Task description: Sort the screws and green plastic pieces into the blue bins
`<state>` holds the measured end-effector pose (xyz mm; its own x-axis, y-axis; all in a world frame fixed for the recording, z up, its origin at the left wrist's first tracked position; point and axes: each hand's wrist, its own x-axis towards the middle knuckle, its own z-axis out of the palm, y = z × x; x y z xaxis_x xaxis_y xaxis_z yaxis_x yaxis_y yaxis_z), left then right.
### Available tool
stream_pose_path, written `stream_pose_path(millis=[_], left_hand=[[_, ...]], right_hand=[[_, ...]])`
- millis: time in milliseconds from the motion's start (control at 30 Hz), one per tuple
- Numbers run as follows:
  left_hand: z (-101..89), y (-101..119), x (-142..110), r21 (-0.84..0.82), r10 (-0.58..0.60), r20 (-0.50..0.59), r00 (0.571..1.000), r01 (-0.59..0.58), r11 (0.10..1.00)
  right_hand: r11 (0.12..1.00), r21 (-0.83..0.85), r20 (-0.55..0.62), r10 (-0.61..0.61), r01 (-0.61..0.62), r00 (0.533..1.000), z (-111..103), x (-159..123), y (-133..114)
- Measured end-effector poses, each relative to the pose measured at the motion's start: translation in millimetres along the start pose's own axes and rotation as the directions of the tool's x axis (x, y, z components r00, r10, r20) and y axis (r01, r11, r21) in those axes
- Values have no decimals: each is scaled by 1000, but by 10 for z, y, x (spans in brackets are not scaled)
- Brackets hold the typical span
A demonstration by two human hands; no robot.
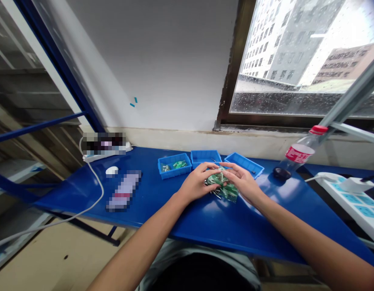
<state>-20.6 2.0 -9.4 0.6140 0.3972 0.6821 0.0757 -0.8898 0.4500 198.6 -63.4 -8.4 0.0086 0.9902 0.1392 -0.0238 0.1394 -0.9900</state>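
Both hands close together over one small heap, with fingers bent and tips nearly meeting. Left hand (196, 182) arched at the left side, thumb low, other fingers higher; right hand (244, 184) set from the opposite side, fingers and thumb at the upper part. Cannot tell, because of the overlapping fingers, how firm the hold on any single piece.

Under and between the hands, on the blue table (153, 202), the green heap (231, 193), apparently of green pieces with thin, shiny metal-like parts among them. Cupped from both sides, probably to prevent the scattering of loose bits on such a smooth surface.

Just beyond, three blue trays near the wall. In the left tray (176, 174), green pieces and small metal-coloured items. Middle tray (205, 155) partly behind the left fingers; right tray (246, 163) turned at an angle, with a small dark item inside. Sensible placing, it seems: within short reach, with walls for containing small things.

Farther right, a clear bottle (303, 147) with red cap, then a power strip (353, 198). To the left, a white rounded object (112, 170), a blurred pale item (125, 190) and a white cable (99, 184), probably there to be out of the forearms' way.
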Motion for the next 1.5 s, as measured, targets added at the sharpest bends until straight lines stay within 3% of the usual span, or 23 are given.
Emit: stream_pose_path(millis=[200, 467, 633, 733, 800, 933, 1033, 1133, 1200, 1267, 1367, 1500], left_hand=[[-15, 25, 9, -5, -23, 12, 1000, 23, 1000], [-11, 73, 57, -68, -194, -69, 979, 189, 980], [-20, 115, 86, -143, -336, -98, 937, 321, 936], [-1, 109, 72, -260, -399, -67, 915, 370, 892], [6, 111, 61, -297, -415, -43, 909, 384, 874], [2, 141, 67, -352, -458, -18, 889, 423, 835], [5, 156, 85, -327, -459, -21, 888, 427, 843], [12, 137, 88, -215, -427, -101, 899, 399, 891], [12, 115, 77, -118, -367, -122, 922, 354, 928], [13, 95, 61, -82, -296, -72, 952, 290, 953], [17, 80, 45, -136, -220, 3, 975, 219, 966], [8, 79, 58, -98, -229, -28, 973, 225, 969]], right_hand=[[996, 89, 6, -16, 16, 1000, 13, -11, -54], [998, -10, 4, -65, 65, 998, -4, 8, -42], [943, -301, -79, -175, 143, 981, 17, -36, -45], [863, -436, -30, -299, 257, 954, 64, -66, -62], [877, -396, 2, -295, 272, 955, 90, -73, -54], [968, -206, 28, -138, 141, 990, 101, -61, 11], [977, -171, 15, -128, 128, 992, 93, -43, 57], [980, -153, -45, -138, 130, 989, 88, -29, 66], [980, -162, -109, -138, 119, 984, 85, -27, 55], [977, -177, -138, -145, 120, 980, 85, -33, 39], [973, -175, -81, -169, 153, 982, 99, -55, 27], [969, -170, -13, -186, 181, 982, 138, -81, 42]])
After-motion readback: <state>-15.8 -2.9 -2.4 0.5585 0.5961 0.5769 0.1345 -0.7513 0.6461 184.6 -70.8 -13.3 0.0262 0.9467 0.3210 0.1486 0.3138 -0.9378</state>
